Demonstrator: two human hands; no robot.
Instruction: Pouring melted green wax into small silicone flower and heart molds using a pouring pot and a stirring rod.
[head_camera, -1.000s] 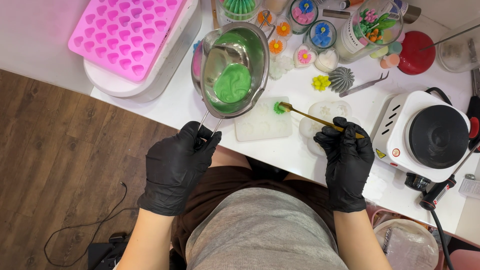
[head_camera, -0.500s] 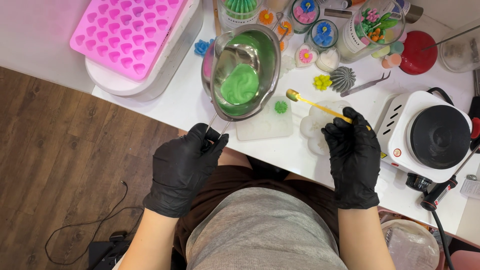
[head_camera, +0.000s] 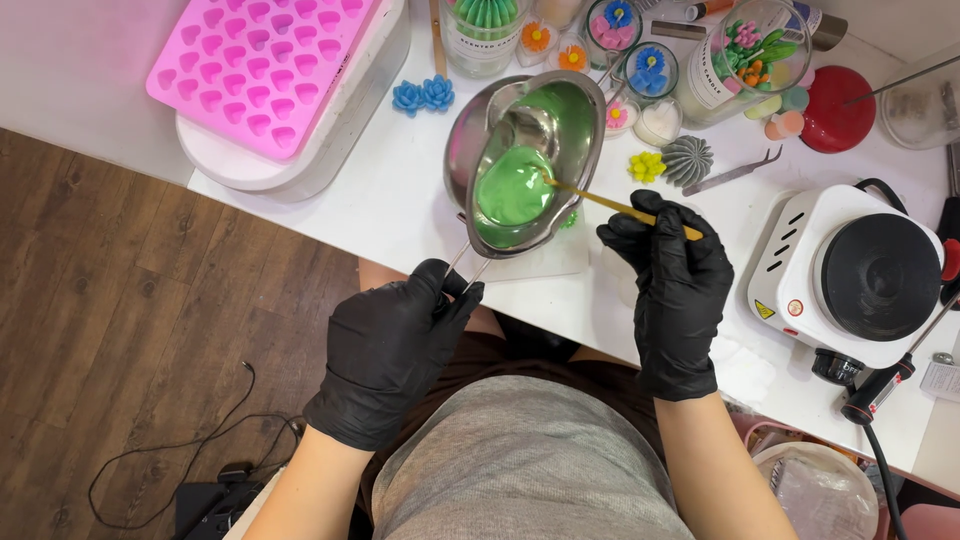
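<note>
Your left hand is closed around the thin wire handle of the steel melting pot, holding it tilted over the near edge of the white counter. Your right hand is pinched around the near end of a slim yellow stick, whose far tip dips into the green wax pooled in the low side of the pot.

Judging by what shows, the wax is already melted and coloured: it lies smooth and liquid, an even green, with a thin green film up the far inner wall of the pot. The stirring looks to be in hand, not finished. Pouring seems not yet begun, as the whole pool sits inside the pot.

Directly under the pot lies a pale translucent mould, mostly hidden by it; a spot of green peeps out at its right edge, but you cannot tell from here how many cavities are filled. To the far left, the pink heart mould rests on a white round base, and its cavities look unfilled.

The hotplate stands to your right, well apart from the pot, with nothing on its black top. Finished pieces are already out: 2 blue wax flowers just left of the pot, a yellow flower and a grey ribbed succulent on its right, with tweezers beside them and several decorated glass jars along the far edge.
</note>
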